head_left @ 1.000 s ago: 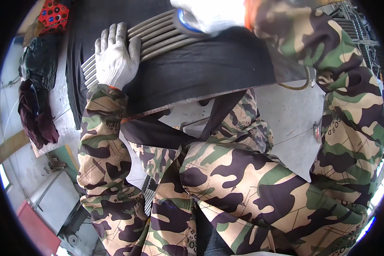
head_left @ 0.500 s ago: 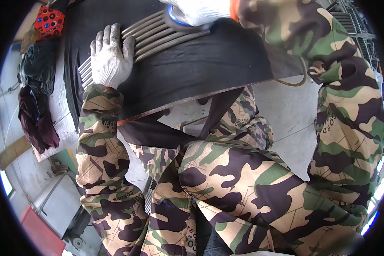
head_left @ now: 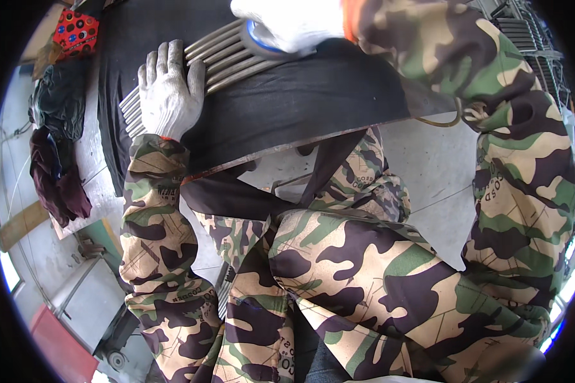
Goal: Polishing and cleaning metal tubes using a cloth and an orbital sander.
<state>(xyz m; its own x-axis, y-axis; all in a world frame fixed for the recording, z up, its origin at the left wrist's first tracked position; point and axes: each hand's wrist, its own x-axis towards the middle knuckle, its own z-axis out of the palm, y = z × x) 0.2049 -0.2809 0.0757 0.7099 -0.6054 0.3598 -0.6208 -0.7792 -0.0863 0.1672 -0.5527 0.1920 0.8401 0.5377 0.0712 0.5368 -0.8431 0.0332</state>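
Several slim grey metal rods (head_left: 218,59) lie side by side, slanting across a black cloth. My left hand (head_left: 170,92), in a white knit glove, rests flat on the rods toward their left end, fingers stretched out. Farther right, my gloved right hand (head_left: 294,24) grips a round disc with a blue and grey rim (head_left: 252,43) that sits against the rods. The glove covers most of the disc, so its exact kind cannot be made out. The far part of this hand is cut off by the upper edge.
The black cloth (head_left: 326,89) covers a table whose near edge runs above my legs. Dark clothing (head_left: 57,102) and a red patterned item (head_left: 76,33) lie to the left. Metal racks (head_left: 530,45) stand at the far right. A thin yellowish hose (head_left: 444,122) loops by the table's right corner.
My right hand and the disc have shifted slightly left and nearer along the rods. The left hand stays flat on the rods, while the view has moved a little.
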